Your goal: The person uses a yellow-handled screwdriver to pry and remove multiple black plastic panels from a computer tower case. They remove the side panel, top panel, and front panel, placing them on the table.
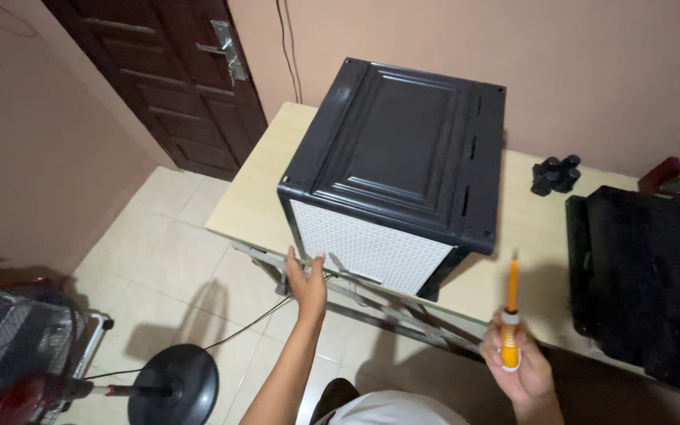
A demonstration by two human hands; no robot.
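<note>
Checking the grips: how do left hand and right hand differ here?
The left hand lies open, fingers on the lower corner of the black cabinet; the right hand is closed around an orange screwdriver. The left hand reaches forward to the table edge; the right hand sits back, touching nothing else. Both are bare.

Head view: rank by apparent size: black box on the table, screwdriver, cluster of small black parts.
1. black box, by far the largest.
2. screwdriver in the right hand; nearer the camera, so it may look oversized.
3. cluster of small black parts, smallest.
</note>
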